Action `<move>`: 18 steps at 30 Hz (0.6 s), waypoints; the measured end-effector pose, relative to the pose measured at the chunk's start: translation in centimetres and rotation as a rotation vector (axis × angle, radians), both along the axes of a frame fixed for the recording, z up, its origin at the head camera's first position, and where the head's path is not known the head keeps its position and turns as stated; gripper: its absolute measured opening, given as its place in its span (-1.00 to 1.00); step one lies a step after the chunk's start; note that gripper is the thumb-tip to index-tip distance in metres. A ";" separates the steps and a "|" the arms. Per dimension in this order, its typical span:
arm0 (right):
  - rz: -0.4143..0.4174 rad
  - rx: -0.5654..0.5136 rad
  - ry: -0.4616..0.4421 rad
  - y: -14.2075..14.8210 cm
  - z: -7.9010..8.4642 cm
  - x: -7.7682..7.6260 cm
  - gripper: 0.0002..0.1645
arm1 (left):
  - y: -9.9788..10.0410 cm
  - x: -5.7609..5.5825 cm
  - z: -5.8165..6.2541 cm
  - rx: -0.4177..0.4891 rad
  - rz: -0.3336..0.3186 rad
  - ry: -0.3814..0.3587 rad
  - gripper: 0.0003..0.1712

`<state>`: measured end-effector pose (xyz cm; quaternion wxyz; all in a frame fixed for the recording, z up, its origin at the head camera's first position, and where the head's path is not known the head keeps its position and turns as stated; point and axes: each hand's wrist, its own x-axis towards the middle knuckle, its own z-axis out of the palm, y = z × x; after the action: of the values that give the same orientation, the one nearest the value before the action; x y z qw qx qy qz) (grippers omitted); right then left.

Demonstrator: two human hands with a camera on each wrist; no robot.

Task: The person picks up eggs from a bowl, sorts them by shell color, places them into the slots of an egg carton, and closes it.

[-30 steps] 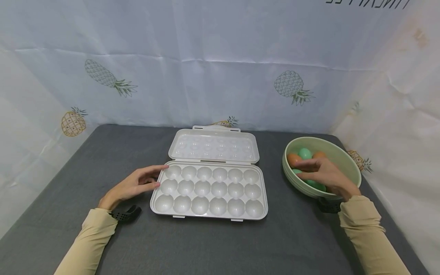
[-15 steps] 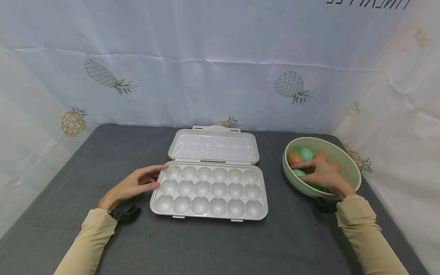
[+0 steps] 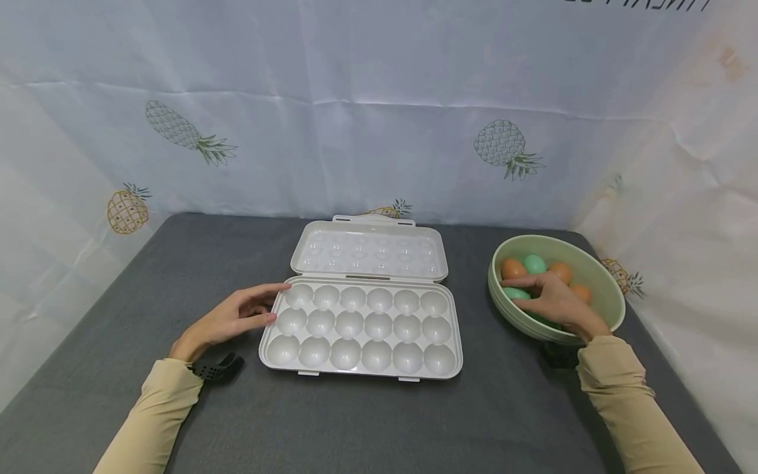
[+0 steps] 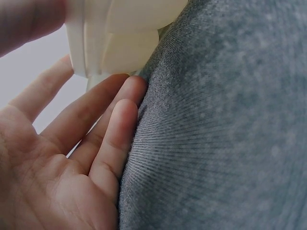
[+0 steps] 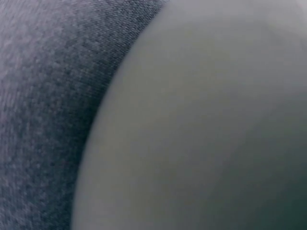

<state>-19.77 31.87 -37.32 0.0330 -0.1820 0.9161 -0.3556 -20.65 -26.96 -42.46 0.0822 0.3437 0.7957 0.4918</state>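
A white egg tray (image 3: 362,329) with bare round hollows lies in the middle of the table in the head view, its lid (image 3: 370,250) folded back. My left hand (image 3: 233,316) touches its left end with thumb and index finger; in the left wrist view the other fingers lie loosely extended against the grey cloth. At the right, my right hand (image 3: 559,303) reaches into a light green bowl (image 3: 606,296). Its thumb and index finger pinch a green egg (image 3: 516,293). Around it are orange eggs (image 3: 512,268) and another green egg (image 3: 535,264). The right wrist view shows only the blurred bowl wall.
A dark grey cloth (image 3: 355,428) covers the table. Behind and beside it hang white curtains (image 3: 379,158) with pineapple prints. The bowl stands near the table's right edge.
My right hand has moved slightly left and deeper among the eggs, its fingers coming around the green one. Several eggs have shifted a little right. My left hand and the tray stay put.
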 end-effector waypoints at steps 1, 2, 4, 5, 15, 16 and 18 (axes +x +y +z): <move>-0.002 0.002 -0.001 0.0 0.0 0.0 -0.59 | 0.0 0.0 0.0 0.000 0.001 0.001 -0.37; -0.005 0.001 -0.002 -0.1 0.0 0.0 -0.58 | 0.0 0.0 0.0 0.000 0.001 0.002 -0.37; -0.015 -0.005 -0.013 -0.1 0.0 -0.1 -0.55 | 0.0 0.0 -0.1 0.000 0.001 0.003 -0.37; -0.021 -0.012 -0.019 -0.1 0.0 -0.1 -0.54 | 0.0 0.0 -0.1 -0.001 0.001 0.003 -0.37; -0.074 -0.071 -0.056 -0.1 0.2 0.1 -0.48 | 0.0 -0.1 -0.1 -0.011 0.009 0.002 -0.38; -0.077 -0.082 -0.062 -0.1 0.1 0.1 -0.47 | 0.0 -0.1 -0.1 -0.008 0.006 0.001 -0.38; -0.084 -0.101 -0.074 -0.1 0.1 0.1 -0.46 | 0.0 -0.1 -0.1 -0.004 0.003 0.002 -0.38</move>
<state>-19.66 31.77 -37.19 0.0425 -0.1315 0.9021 -0.4088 -20.76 -27.00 -42.54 0.0813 0.3429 0.7972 0.4902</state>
